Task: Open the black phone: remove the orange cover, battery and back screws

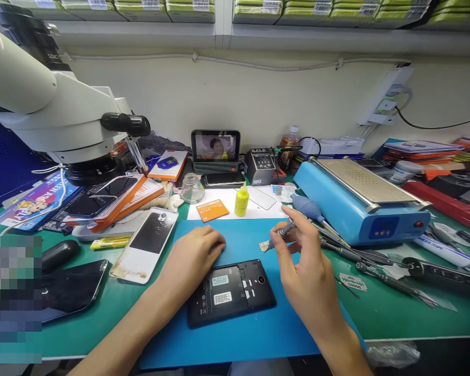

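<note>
A black phone [235,295] lies back up on the blue mat [227,344], its back cover off and labels and card slots showing. My left hand [198,256] rests palm down at its upper left edge, loosely curled with nothing visible in it. Above the phone's upper right corner, my right hand [303,261] pinches the grey handle of a small blade tool [276,236]. Its flat metal blade points left and stays apart from the phone. Behind the mat stands a yellow dropper bottle [242,201] beside an orange packet [212,210].
At left, a microscope [58,115] overhangs stacked boxes and phones; a white phone back [147,245] lies nearer. A blue heating plate machine [360,203], a blower bulb [307,206] and several tools occupy the right. A small screen [215,149] stands against the wall.
</note>
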A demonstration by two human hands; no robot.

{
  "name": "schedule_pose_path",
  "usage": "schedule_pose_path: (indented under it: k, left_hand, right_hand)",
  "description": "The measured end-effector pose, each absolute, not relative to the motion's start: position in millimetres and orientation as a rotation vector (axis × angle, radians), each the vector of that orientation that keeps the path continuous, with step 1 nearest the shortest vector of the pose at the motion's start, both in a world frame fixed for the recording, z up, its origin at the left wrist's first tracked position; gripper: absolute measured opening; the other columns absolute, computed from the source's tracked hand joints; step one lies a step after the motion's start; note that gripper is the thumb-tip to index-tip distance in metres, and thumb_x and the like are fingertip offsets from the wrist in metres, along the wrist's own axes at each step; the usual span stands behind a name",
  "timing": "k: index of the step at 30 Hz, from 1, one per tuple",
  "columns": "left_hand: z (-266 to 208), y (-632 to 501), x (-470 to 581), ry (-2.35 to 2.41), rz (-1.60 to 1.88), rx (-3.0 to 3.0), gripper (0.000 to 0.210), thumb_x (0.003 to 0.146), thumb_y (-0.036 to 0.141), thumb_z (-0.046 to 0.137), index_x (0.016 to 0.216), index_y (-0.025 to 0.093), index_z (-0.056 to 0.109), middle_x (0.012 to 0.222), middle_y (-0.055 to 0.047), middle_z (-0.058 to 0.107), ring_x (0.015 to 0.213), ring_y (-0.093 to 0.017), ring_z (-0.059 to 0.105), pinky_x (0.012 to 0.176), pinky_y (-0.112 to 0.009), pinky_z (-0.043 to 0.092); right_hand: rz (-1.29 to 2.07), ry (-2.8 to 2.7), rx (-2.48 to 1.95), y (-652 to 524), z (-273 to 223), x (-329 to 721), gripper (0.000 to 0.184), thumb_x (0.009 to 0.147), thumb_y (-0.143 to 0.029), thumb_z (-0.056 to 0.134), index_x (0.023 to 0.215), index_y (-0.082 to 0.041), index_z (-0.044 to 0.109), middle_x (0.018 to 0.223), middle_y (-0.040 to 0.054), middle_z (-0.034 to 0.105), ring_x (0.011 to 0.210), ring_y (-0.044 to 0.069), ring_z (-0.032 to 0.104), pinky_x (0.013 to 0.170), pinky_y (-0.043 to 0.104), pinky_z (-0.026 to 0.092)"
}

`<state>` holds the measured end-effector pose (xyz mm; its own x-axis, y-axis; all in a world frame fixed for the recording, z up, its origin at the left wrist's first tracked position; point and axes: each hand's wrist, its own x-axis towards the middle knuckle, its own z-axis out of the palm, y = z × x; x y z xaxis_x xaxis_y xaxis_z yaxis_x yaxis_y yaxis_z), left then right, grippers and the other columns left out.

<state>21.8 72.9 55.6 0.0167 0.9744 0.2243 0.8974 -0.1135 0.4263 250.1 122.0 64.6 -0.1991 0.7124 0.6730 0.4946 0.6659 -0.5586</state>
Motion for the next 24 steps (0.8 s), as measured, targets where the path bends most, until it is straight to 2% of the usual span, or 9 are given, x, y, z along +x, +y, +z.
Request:
schedule_pose_path:
  k: [7,14,24]
  left_hand:
    - [49.4,72.9,19.3,2.008,0.713,2.111,0.011,0.109,0.019,0.066,0.104,0.022,0.074,0.11,-0.002,0.078,0.104,-0.024,0.077,0.09,-0.036,0.057]
    - [46.5,73.3,21.1,2.02,0.7,2.148,0.014,0.111,0.019,0.062,0.106,0.023,0.074,0.111,-0.003,0.077,0.103,-0.024,0.077,0.089,-0.035,0.059]
    - [46.5,72.3,23.0,2.062,0.684,2.16,0.013,0.111,0.02,0.062,0.108,0.023,0.074,0.112,-0.004,0.077,0.103,-0.024,0.077,0.088,-0.035,0.058]
  right_hand:
    - [0.309,-1.902,-0.961,122.9,48.2,254.1,0.045,0.116,-0.032,0.056,0.16,-0.027,0.048,0.116,0.0064,0.078,0.089,0.018,0.08,0.074,0.03,0.069]
    - [0.34,-1.931,-0.945,123.7,45.2,251.8,0.045,0.116,-0.034,0.056,0.16,-0.029,0.05,0.125,0.0076,0.077,0.094,0.019,0.08,0.077,0.033,0.07]
    - [0.366,-1.91,-0.945,122.6,44.2,252.5,0.046,0.115,-0.033,0.059,0.16,-0.031,0.05,0.119,0.005,0.077,0.09,0.018,0.079,0.075,0.03,0.07]
